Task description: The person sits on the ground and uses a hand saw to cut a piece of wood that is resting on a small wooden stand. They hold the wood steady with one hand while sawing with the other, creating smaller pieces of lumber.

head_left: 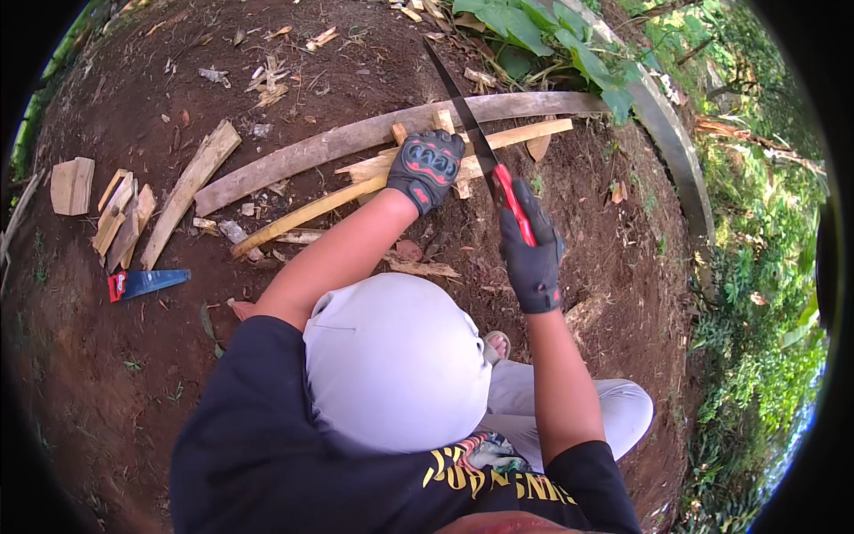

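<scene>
Bare reddish soil (107, 374); scattered offcuts (120, 218)

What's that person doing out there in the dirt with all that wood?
A person crouches on bare soil. Their gloved right hand grips the red handle of a long dark-bladed saw, laid across a pale yellow wooden strip. The gloved left hand presses that strip down. A second blue-bladed saw lies nearby.

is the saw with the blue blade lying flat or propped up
Lying flat: the blue-bladed saw rests on the bare dirt, red handle at the left, apart from both hands.
</scene>
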### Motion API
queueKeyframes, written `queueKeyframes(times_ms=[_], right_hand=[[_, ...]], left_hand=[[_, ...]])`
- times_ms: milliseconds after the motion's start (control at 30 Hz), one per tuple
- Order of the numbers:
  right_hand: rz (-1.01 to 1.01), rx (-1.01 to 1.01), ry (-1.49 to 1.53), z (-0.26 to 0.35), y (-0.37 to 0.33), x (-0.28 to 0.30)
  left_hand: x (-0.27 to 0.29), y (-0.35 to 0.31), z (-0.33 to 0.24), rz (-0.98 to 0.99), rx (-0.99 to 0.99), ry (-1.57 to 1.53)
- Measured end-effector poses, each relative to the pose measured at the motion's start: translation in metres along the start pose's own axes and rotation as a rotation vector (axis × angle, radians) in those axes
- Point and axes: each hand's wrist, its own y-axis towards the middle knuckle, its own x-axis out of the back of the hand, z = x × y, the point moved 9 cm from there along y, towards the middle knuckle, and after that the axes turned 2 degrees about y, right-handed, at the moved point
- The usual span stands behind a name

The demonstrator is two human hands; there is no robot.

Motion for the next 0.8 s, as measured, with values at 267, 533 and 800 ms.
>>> queueKeyframes(times_ms=[267,533,800], right_hand=[[0.107,-0.054,-0.420,0.036,-0.155,0.109],[-0.037,0.165,-0.125,0.037,0.019,-0.008],[0.013,-0.136,0.209,-0.030,-0.013,0.007]], left_hand=[[0.009,0.003,-0.005,-0.006,-0.010,0.097],[-0.001,0.004,-0.006,-0.027,-0.028,-0.018],[-0.007,-0.021,-0.037,-0.124,-0.065,0.220]])
